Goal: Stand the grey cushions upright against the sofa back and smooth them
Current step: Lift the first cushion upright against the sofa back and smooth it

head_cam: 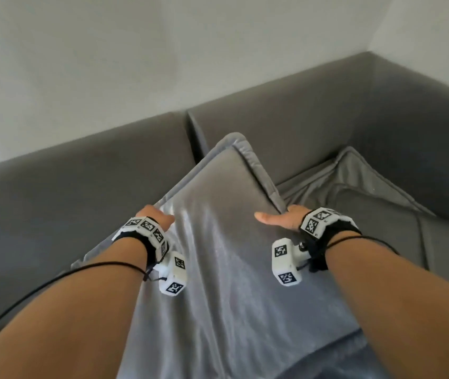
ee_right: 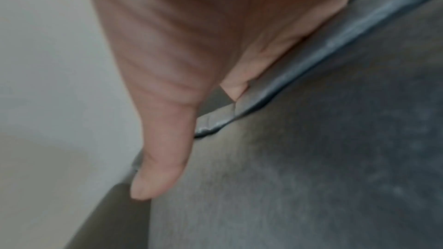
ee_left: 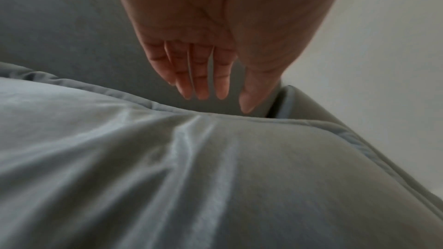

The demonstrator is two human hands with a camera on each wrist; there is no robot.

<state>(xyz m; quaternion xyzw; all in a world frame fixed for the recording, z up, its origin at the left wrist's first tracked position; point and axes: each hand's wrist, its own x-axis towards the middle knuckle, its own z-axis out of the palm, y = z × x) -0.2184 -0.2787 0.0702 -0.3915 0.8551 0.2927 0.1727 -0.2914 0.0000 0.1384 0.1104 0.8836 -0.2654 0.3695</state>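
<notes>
A large light-grey cushion with a piped edge stands tilted in the middle of the head view, its top corner leaning toward the sofa back. My left hand is at its left edge. In the left wrist view, this hand has straight fingers just over the cushion edge, gripping nothing. My right hand holds the right edge, thumb across the front face and fingers behind the piping. The right wrist view shows the hand and the cushion. A second grey cushion lies slumped in the sofa corner.
The dark grey corner sofa runs along a white wall, and its side section closes the right. A seam splits the back sections just left of the cushion's top corner. The seat spreads to the left. Black cables trail from both wrists.
</notes>
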